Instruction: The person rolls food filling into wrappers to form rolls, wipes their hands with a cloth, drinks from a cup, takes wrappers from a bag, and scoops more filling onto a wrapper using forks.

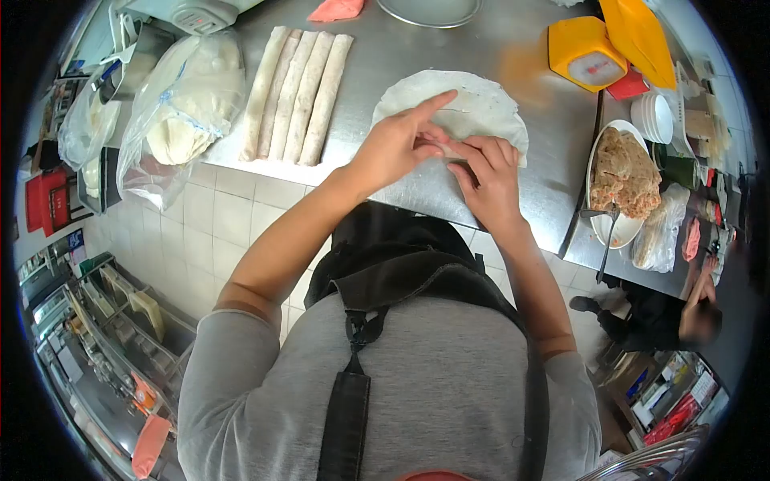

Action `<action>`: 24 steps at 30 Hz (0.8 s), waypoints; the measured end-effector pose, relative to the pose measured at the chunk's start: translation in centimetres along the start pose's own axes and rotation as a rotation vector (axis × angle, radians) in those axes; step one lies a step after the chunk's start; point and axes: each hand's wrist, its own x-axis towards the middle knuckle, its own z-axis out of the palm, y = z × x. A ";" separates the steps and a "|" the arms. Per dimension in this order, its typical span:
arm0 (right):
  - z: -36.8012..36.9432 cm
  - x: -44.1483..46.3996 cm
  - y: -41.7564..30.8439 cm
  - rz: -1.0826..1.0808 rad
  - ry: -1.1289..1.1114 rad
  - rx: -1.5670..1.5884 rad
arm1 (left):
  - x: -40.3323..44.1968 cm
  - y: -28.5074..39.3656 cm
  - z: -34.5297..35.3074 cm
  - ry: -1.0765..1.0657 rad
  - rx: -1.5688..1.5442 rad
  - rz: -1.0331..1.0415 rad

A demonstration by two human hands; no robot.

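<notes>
A thin, pale round wrapper sheet [481, 104] lies flat at the near edge of the steel table. My left hand [401, 144] is over its near left part, index finger stretched across the sheet and thumb apart. The fingertips of both hands meet at the sheet's near edge. There my right hand [491, 180] has its fingers bent and thumb drawn in, pinching the edge; the exact grip is partly hidden. Left of the hands, several long pale rolls [298, 96] lie side by side, nearly parallel.
A clear plastic bag [188, 120] of pale, soft sheets or dough is at left. To the right, a white dish [597, 224] holds minced filling [626, 172] and a spoon [609, 240]. A yellow scale [589, 60] and stacked white bowls [654, 120] stand farther back. Another person [654, 317] is at far right.
</notes>
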 end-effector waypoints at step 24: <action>3.0 -2.7 -3.2 0.208 -0.035 -0.205 | 10.9 3.9 -11.8 0.183 0.928 0.519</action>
